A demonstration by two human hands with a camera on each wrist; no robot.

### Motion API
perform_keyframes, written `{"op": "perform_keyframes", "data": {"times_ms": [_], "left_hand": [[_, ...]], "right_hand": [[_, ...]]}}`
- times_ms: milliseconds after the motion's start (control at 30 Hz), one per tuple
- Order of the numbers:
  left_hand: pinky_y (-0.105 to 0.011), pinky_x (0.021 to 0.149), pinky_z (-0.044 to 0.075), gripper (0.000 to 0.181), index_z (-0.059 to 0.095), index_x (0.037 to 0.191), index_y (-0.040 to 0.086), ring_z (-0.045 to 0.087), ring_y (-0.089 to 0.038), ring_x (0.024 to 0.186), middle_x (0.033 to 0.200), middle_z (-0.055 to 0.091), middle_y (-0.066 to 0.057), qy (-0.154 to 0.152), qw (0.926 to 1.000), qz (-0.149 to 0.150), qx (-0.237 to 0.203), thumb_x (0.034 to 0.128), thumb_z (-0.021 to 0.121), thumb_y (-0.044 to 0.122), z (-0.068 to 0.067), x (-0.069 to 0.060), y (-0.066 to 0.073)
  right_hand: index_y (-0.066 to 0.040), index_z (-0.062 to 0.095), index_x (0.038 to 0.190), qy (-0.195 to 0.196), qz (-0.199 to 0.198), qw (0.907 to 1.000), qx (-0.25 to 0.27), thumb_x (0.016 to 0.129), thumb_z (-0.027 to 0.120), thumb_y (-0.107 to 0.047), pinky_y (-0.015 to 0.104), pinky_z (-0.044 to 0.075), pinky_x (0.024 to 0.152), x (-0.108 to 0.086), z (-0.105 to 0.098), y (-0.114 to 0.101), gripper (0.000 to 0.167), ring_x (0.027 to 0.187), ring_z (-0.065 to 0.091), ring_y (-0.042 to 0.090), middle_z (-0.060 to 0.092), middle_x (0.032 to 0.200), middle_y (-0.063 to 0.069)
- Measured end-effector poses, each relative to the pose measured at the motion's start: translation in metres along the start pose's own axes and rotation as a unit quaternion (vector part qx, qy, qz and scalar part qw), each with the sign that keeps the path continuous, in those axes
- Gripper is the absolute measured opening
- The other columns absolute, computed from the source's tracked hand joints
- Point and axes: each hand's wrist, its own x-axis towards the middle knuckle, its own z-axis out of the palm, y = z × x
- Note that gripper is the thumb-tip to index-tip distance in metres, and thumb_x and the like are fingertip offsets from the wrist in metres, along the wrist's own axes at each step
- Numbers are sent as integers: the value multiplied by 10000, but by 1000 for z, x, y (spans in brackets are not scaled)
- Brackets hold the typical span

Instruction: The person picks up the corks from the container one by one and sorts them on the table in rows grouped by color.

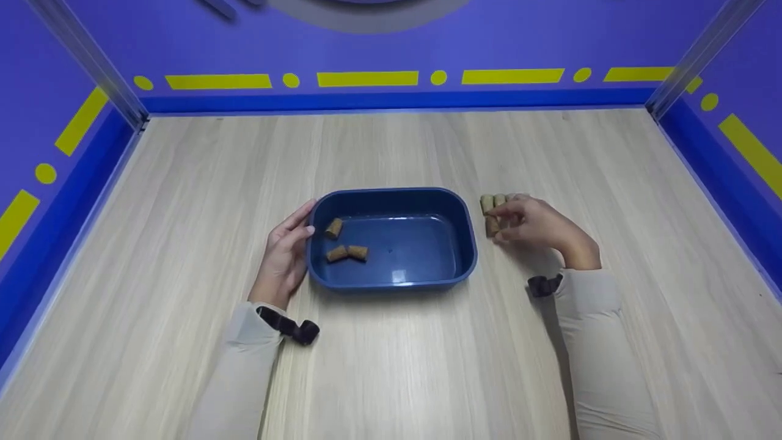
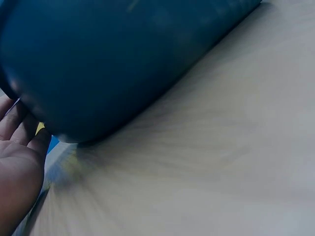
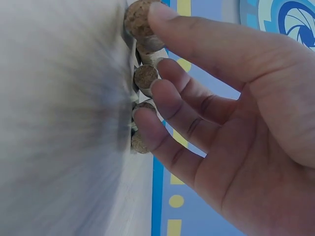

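A dark blue tub [image 1: 391,285] holds three brown corks, one [image 1: 333,228] at the back left and two [image 1: 358,252] end to end in front of it. My left hand [image 1: 283,256] rests against the tub's left side, thumb at the rim; in the left wrist view the fingers of that hand [image 2: 19,152] touch the outer wall [image 2: 98,64]. Right of the tub, my right hand [image 1: 537,227] pinches a brown cork [image 1: 492,227] beside paler corks [image 1: 487,204]. The right wrist view shows my thumb on this cork [image 3: 139,20], other corks [image 3: 146,77] near the curled fingers [image 3: 166,98].
Everything stands on a light wood-grain table [image 1: 391,360]. Blue-purple panels [image 1: 391,52] with yellow marks border its back and both sides. Dark straps with small black devices [image 1: 305,332] are on both wrists.
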Motion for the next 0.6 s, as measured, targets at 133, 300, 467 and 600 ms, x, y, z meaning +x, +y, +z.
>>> {"op": "perform_keyframes", "data": {"times_ms": [133, 300, 467, 600], "left_hand": [[-205, 866, 515, 492, 546, 1331, -6, 604, -121, 1137, 1222, 644, -30, 15, 10000, -18, 5, 861, 463, -127, 0, 1, 0], [-201, 867, 511, 517, 486, 1373, -31, 597, -118, 1147, 1237, 632, -33, 34, 10000, -35, 33, 864, 459, -123, 1, 1, 1], [-200, 882, 505, 530, 469, 1381, -44, 595, -112, 1149, 1231, 637, -25, 69, 10000, -29, 40, 857, 466, -122, 1, 2, 1], [-193, 900, 498, 568, 393, 1417, -74, 591, -98, 1149, 1247, 618, -20, 53, 9999, -34, 160, 855, 464, -119, 0, 2, 0]], "right_hand": [[4, 628, 1241, 77, -33, 9999, -61, 796, 742, -100, 452, 417, 950, 1, 0, 0, 471, 1107, 510, 320, 526, 1294, 196], [2, 635, 1229, 102, -30, 9999, -96, 798, 735, -103, 419, 436, 893, 2, 0, -1, 455, 1045, 534, 299, 554, 1243, 182], [2, 646, 1207, 222, -154, 9996, -11, 800, 738, -90, 351, 457, 813, 2, -1, -3, 426, 953, 567, 266, 611, 1108, 164], [6, 663, 1167, 439, -472, 9979, 95, 835, 689, -53, 268, 448, 755, 2, -2, -4, 338, 894, 556, 224, 630, 1018, 160]]}}
